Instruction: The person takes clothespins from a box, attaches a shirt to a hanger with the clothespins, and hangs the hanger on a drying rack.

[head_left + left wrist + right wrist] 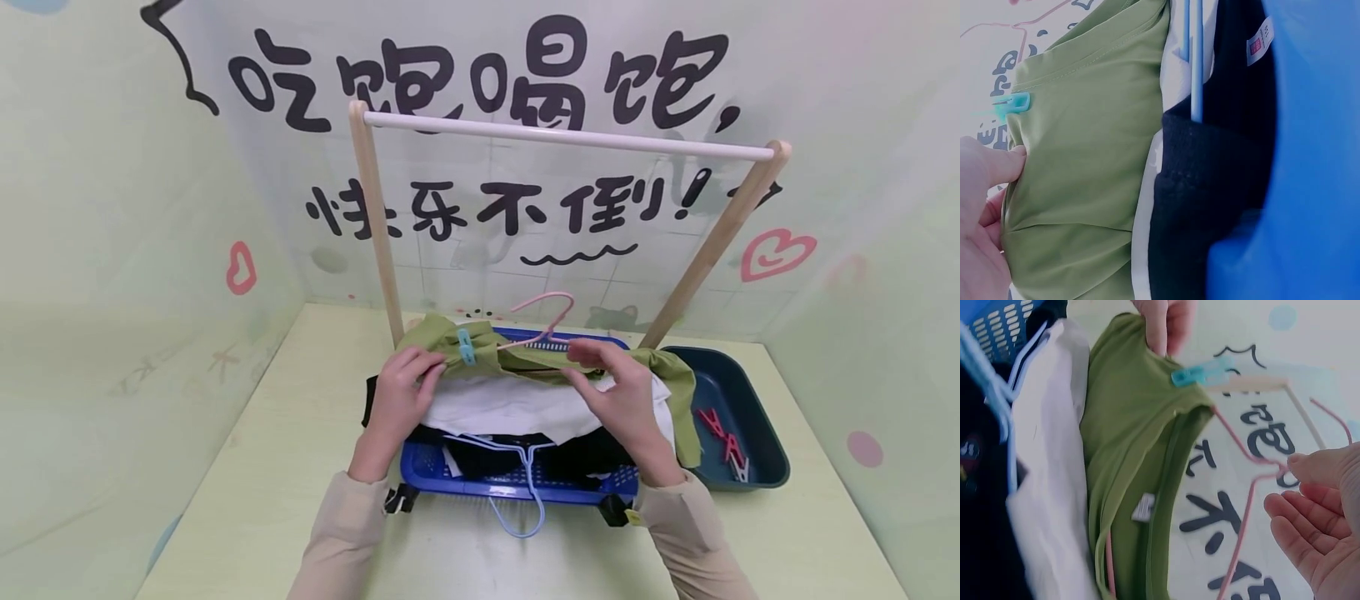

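Observation:
A green shirt (pixel 525 364) lies over the other clothes with a pink hanger (pixel 551 321) inside its neck opening. At the left shoulder a light-blue clothespin (pixel 467 347) is clipped on the shirt. My left hand (pixel 405 385) pinches the shirt's fabric beside that clothespin, thumb on one face, as the left wrist view (pixel 985 206) also shows. My right hand (pixel 618 392) hovers at the right side of the neckline, fingers loosely bent and holding nothing. In the right wrist view its thumb (pixel 1319 467) appears close to the hanger's neck; whether they touch I cannot tell.
Under the shirt, white cloth (pixel 502 408), black clothes and a blue hanger (pixel 528 475) lie on a blue basket (pixel 517 492). A rack with a white bar (pixel 562 137) stands behind. At the right, a dark green bin (pixel 772 450) holds several red and white clothespins (pixel 723 437).

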{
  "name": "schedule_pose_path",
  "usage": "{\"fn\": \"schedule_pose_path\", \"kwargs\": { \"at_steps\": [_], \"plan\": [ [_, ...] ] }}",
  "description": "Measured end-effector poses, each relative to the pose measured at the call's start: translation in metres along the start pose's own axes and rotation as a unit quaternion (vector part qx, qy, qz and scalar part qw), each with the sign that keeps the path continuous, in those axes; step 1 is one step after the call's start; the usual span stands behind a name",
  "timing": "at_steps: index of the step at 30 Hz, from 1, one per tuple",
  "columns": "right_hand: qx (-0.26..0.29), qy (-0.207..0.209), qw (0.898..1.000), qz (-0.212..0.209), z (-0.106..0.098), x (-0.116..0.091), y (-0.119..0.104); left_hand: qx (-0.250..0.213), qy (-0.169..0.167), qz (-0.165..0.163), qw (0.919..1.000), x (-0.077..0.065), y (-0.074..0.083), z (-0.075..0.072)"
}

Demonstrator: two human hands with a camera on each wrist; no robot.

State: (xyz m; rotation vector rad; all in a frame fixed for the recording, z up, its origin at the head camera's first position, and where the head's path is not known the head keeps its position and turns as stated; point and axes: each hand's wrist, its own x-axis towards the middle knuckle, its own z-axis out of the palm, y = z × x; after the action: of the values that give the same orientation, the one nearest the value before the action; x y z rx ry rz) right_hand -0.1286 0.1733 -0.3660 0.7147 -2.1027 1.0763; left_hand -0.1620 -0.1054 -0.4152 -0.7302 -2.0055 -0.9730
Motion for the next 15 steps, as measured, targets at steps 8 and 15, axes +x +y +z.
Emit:
{"fn": "schedule_pose_path", "kwargs": {
  "at_steps": [8, 15],
  "plan": [
    [-0.032, 0.042, 0.998, 0.033, -0.021, -0.014, 0.013, -0.001, 0.0, -0.005, 1.0, -0.001, -0.001, 0.001],
    [-0.082, 0.078, 0.991, 0.075, -0.047, -0.027, 0.011, 0.002, -0.005, -0.009, 0.9999, -0.002, 0.001, 0.0]
  ]
}}
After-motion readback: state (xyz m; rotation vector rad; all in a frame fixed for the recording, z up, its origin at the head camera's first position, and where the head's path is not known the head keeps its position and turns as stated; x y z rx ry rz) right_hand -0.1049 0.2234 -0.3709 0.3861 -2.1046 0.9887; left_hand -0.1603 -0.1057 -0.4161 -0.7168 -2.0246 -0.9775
